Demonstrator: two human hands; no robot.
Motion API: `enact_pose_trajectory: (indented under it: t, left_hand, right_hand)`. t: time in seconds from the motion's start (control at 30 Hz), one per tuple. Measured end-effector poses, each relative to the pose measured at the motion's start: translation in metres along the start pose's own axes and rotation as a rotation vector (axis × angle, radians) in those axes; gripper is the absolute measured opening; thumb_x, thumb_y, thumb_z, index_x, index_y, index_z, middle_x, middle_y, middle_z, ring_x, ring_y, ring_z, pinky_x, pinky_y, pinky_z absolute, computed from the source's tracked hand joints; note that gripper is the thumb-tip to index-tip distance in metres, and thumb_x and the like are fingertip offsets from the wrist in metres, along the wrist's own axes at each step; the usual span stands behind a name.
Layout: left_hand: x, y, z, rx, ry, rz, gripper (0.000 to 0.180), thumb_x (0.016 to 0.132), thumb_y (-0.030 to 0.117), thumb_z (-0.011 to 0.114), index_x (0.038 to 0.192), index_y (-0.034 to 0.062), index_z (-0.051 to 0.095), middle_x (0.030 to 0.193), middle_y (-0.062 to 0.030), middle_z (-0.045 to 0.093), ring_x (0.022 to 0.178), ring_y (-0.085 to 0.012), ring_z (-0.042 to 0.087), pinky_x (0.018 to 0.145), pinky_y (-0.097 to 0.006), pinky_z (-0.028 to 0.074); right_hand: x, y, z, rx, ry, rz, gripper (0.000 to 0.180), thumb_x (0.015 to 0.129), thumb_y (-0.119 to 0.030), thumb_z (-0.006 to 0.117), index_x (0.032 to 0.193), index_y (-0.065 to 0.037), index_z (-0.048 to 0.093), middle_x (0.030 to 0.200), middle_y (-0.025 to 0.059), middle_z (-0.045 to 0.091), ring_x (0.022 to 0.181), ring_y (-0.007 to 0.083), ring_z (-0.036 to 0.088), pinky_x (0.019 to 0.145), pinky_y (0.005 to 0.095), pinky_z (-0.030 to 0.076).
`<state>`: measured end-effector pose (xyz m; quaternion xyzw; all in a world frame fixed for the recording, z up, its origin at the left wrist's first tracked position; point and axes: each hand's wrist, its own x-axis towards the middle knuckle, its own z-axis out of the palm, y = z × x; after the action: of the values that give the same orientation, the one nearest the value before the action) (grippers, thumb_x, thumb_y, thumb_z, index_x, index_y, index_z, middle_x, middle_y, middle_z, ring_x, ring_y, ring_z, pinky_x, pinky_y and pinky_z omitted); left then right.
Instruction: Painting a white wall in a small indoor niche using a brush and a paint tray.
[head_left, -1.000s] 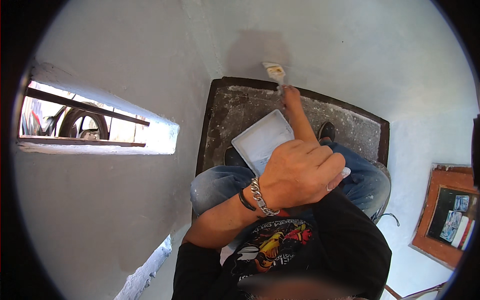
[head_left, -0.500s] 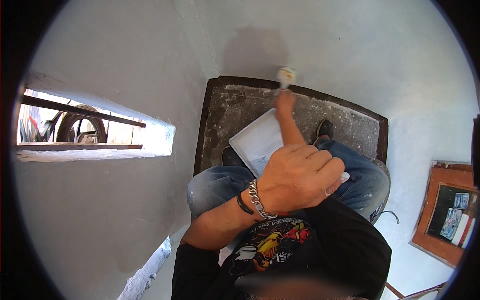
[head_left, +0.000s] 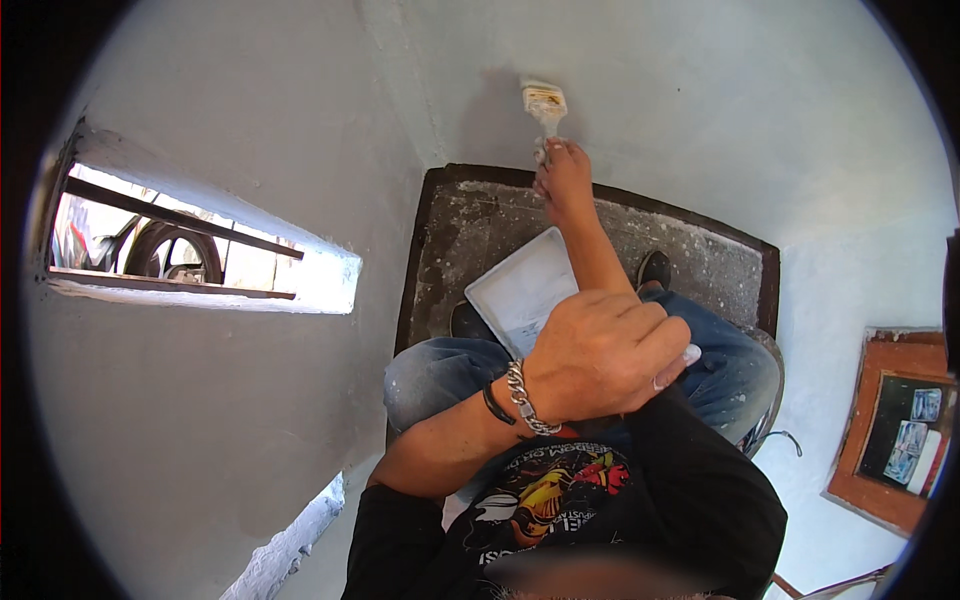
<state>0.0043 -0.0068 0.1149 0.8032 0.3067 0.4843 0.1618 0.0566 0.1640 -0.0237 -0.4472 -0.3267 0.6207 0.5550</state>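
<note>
White-coated paintbrush (head_left: 545, 100) at pale wall (head_left: 720, 120)

Right hand (head_left: 565, 180): fingers pinch the paintbrush by its handle, bristles pointing away from the person. Bristle contact with the wall cannot be confirmed. Left hand (head_left: 610, 355): fingers curled inward, chain bracelet (head_left: 530, 398) at the wrist; whether they grip anything cannot be told. White rectangular tray (head_left: 515, 290) lies between the dark shoes (head_left: 655, 268), near the right forearm (head_left: 592, 250).

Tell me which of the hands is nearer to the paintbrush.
Right. The right hand grips the paintbrush by its handle, while the left hand is well apart from it, lower in the picture.
</note>
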Motion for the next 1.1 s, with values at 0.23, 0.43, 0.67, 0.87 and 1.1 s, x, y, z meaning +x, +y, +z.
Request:
enact_pose_trajectory:
  t: [0.23,0.43,0.67,0.87,1.1]
  left_hand:
    - [0.002,-0.002,0.006,-0.027,0.079,0.032,0.018,0.066,0.019,0.070,0.070,0.0090,0.056,0.058,-0.0039,0.050,0.051,-0.0210,0.053,0.047,-0.032,0.041]
    - [0.000,-0.008,0.008,-0.018,0.079,-0.007,0.020,0.065,0.019,0.070,0.071,0.0080,0.055,0.058,-0.0048,0.050,0.052,-0.0229,0.053,0.049,-0.032,0.041]
    - [-0.003,-0.010,-0.003,-0.017,0.196,0.090,0.018,0.067,0.019,0.070,0.072,0.0067,0.058,0.059,-0.0047,0.052,0.049,-0.0216,0.052,0.046,-0.032,0.039]
    - [0.001,-0.002,-0.019,-0.062,0.265,0.157,0.020,0.074,0.023,0.067,0.072,0.0053,0.058,0.055,-0.0049,0.051,0.045,-0.0206,0.050,0.043,-0.030,0.036]
    - [0.005,-0.009,-0.003,-0.084,0.277,0.158,0.017,0.071,0.021,0.066,0.071,0.0066,0.056,0.056,-0.0043,0.048,0.048,-0.0209,0.050,0.044,-0.031,0.037]
  right_hand:
    - [0.043,0.069,-0.024,-0.547,0.114,-0.496,0.023,0.092,-0.023,0.045,0.080,-0.004,0.050,0.063,0.0051,0.050,0.044,0.0158,0.044,0.040,0.0304,0.036]
    - [0.015,0.094,-0.018,-0.330,0.101,0.225,0.020,0.093,-0.022,0.043,0.083,-0.005,0.049,0.062,0.0038,0.045,0.041,0.0123,0.038,0.037,0.0278,0.030]
    - [0.010,-0.021,0.073,-0.013,-0.120,-0.047,0.016,0.092,-0.019,0.044,0.087,-0.004,0.045,0.063,0.0020,0.043,0.041,0.0101,0.036,0.037,0.0279,0.030]
    - [0.036,0.011,0.053,-0.679,0.088,-0.502,0.026,0.091,-0.020,0.045,0.088,0.005,0.049,0.075,0.0211,0.058,0.068,0.0384,0.057,0.063,0.0431,0.043]
    - [0.040,0.095,-0.015,-0.514,0.033,0.184,0.025,0.090,-0.020,0.046,0.082,0.003,0.050,0.066,0.0163,0.055,0.051,0.0274,0.054,0.046,0.0392,0.040]
